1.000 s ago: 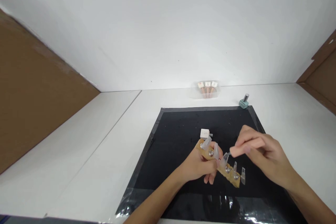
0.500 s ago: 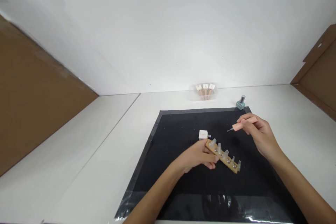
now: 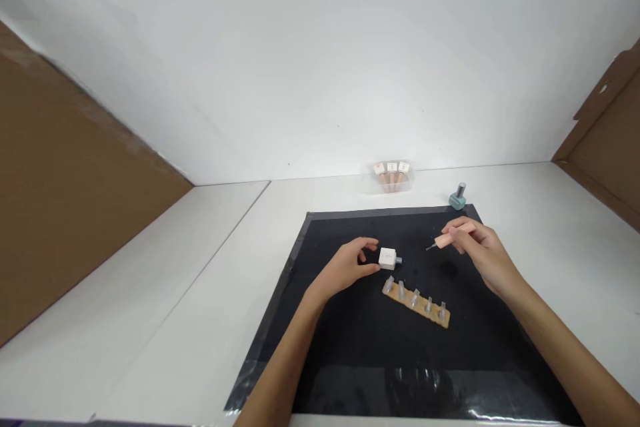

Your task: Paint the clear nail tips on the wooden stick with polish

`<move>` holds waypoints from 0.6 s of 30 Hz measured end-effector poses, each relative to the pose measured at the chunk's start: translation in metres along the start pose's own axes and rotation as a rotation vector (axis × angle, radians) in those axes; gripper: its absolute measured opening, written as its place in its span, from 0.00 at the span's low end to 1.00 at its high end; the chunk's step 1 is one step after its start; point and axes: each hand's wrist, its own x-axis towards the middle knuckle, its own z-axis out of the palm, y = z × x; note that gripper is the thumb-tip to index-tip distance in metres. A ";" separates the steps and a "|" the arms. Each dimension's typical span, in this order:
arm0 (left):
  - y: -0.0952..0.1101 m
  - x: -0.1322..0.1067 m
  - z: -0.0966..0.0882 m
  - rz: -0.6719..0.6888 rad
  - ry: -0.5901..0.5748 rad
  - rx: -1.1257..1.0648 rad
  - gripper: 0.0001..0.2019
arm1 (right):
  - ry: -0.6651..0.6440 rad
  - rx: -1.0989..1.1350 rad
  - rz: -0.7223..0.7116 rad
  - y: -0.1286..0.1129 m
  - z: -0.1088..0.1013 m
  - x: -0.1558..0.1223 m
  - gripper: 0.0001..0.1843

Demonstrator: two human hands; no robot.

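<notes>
On a black mat lies a bottle, left hand spread beside it (right hand gripping a brush).

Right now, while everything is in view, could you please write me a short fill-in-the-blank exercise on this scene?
1. Between the white bottle and the green bottle, the left hand is nearer the ____ one.
2. The right hand holds the peach-handled brush, its tip pointing to the picture's ____ side.
3. The tan strip carries ____ clear tips.

Missing words: white; left; five.
</notes>
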 end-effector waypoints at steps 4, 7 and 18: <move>-0.002 0.007 0.011 0.192 -0.019 0.036 0.15 | -0.035 0.002 0.015 0.008 0.003 0.001 0.13; 0.000 0.007 0.012 0.176 -0.020 -0.002 0.16 | -0.036 -0.006 -0.005 0.007 0.005 0.000 0.14; 0.005 -0.014 -0.005 0.319 0.170 -0.456 0.28 | -0.261 -0.143 -0.348 -0.017 0.021 -0.030 0.12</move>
